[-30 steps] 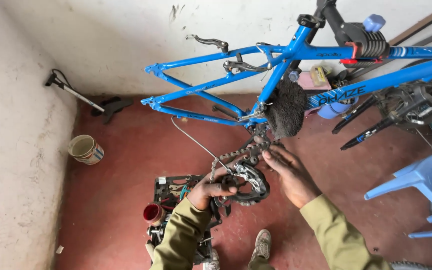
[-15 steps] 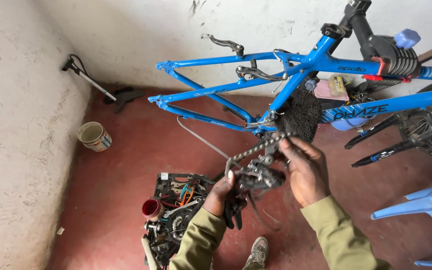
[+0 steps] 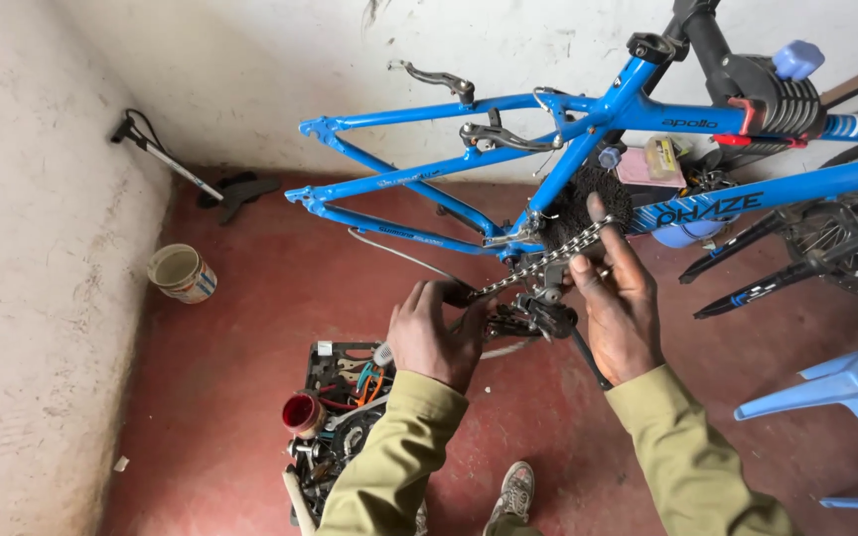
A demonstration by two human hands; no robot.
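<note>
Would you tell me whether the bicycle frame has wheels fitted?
No, the blue bicycle frame hangs clamped in a stand with bare rear dropouts and no wheels.

Olive-khaki long sleeves [image 3: 399, 457], worn sneaker [image 3: 515, 491]

The floor [image 3: 250, 337] is red-brown painted concrete, scuffed and dusty. An open tool tray [image 3: 335, 422] full of small tools sits near the middle, with a red cup [image 3: 302, 412] at its left edge. A small bucket [image 3: 181, 273] stands to the left by the wall. A floor pump [image 3: 191, 179] lies far left in the corner. A blue plastic chair [image 3: 841, 417] stands at the right. A shoe [image 3: 513, 493] rests near the bottom.
</note>
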